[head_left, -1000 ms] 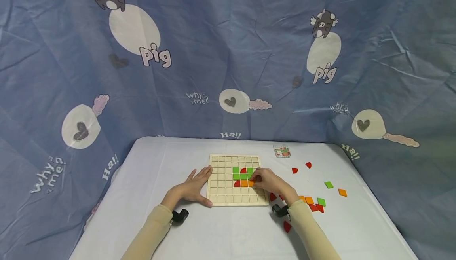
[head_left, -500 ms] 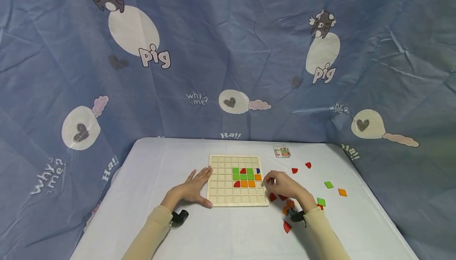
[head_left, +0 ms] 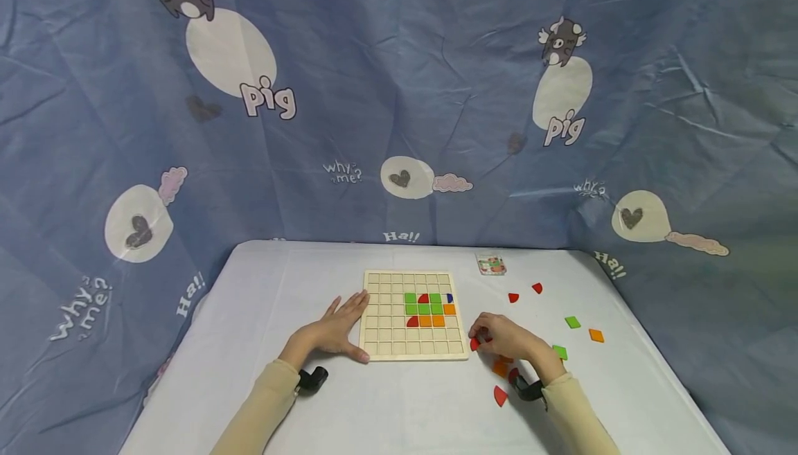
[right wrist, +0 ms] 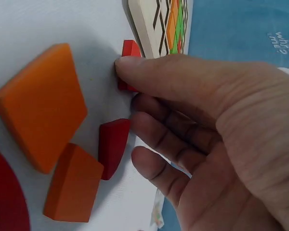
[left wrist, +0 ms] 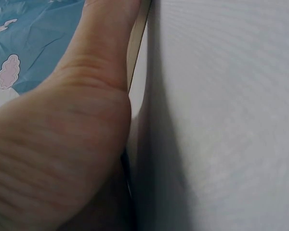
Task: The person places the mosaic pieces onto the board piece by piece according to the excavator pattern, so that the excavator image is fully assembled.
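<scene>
My left hand (head_left: 337,328) lies flat with fingers spread, touching the left edge of a wooden grid board (head_left: 383,353). In the left wrist view only the palm side (left wrist: 53,144) and the board's edge (left wrist: 136,48) show. Green, orange and red tiles and a small blue piece (head_left: 449,298) fill squares right of the board's middle. Just past its lower right side, my right hand (head_left: 508,337) pinches a red quarter-circle tile (head_left: 474,345) at the table. The right wrist view has the thumb over this red tile (right wrist: 130,48); the index finger is hidden behind the thumb.
Orange tiles (right wrist: 45,106) and another red tile (right wrist: 113,147) lie under the right hand. One red quarter-circle (head_left: 501,395) is nearer the front. Further right are green (head_left: 572,322) and orange (head_left: 596,335) squares. A patterned card (head_left: 491,264) is behind the board.
My right hand has let go of an orange tile on the board, drawn back to the right and come down onto a red quarter-circle tile. The left hand stays on the board's edge.
</scene>
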A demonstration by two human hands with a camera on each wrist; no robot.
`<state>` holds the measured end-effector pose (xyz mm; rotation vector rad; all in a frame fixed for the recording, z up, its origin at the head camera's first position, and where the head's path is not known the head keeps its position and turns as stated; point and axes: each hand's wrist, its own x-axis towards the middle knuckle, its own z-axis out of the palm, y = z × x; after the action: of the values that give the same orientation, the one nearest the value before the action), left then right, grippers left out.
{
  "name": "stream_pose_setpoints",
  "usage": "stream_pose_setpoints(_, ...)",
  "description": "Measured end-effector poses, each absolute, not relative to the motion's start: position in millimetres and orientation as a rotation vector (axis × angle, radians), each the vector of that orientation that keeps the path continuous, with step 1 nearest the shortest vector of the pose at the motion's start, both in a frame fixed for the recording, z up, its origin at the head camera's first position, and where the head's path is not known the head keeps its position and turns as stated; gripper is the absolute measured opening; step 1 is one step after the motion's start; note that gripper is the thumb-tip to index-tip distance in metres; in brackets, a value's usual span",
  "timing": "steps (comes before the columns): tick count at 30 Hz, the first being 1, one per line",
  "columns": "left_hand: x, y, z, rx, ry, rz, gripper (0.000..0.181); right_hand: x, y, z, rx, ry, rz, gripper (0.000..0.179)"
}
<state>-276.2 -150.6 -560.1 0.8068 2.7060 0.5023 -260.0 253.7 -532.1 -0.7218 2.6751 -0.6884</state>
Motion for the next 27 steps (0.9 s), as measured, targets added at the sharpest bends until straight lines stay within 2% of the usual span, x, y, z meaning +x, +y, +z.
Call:
stream_pose_setpoints(6, -276.1, -149.3, -558.1, 0.812, 2.693, 0.514, 0.133, -268.5, 253.3, -531.8, -0.466, 2.747, -0.707, 0.016)
stream_pose_setpoints(11, -275.8, -149.8, -557.7, 0.804, 2.698, 0.51, 0.134, -275.5, 254.5, -536.1, -0.306, 2.818, -0.661, 0.024)
stream_pose_setpoints(16, -275.8, -150.7, -558.6, 0.804, 2.703, 0.497, 0.134, -277.9, 260.4, -540.8, -0.322, 2.845, -0.703, 0.029)
stream_pose_setpoints(27, -275.8, -151.3, -560.1, 0.822, 2.698, 0.551, 0.132, -276.0, 261.1, -544.9, -0.449, 2.805, -0.829, 0.016)
